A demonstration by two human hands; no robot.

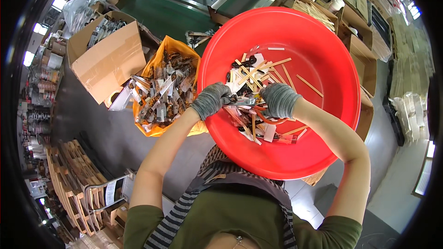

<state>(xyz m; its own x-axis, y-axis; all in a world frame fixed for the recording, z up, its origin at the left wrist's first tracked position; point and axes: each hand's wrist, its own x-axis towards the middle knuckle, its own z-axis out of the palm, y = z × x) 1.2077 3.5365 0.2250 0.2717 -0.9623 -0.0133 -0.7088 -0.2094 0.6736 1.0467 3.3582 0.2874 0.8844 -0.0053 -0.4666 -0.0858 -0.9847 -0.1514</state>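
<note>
Both hands wear grey knitted gloves over a big red plastic basin point(332, 64). My left hand point(212, 101), at the basin's near left side, is closed on a small clear plastic packet point(241, 102). My right hand point(280, 100) is closed on scissors with orange loop handles point(270, 119); their blades are hard to make out against the packet. Under and around the hands lies a heap of thin wooden sticks point(309, 85), white slips point(269, 133) and black pieces point(248, 61).
Left of the basin stands an orange sack point(164, 46) full of small clear packets, beside an open cardboard box point(108, 62) of similar ones. A green conveyor belt point(159, 14) runs behind. More cartons point(362, 64) line the right side; wooden pallets point(74, 180) stand lower left.
</note>
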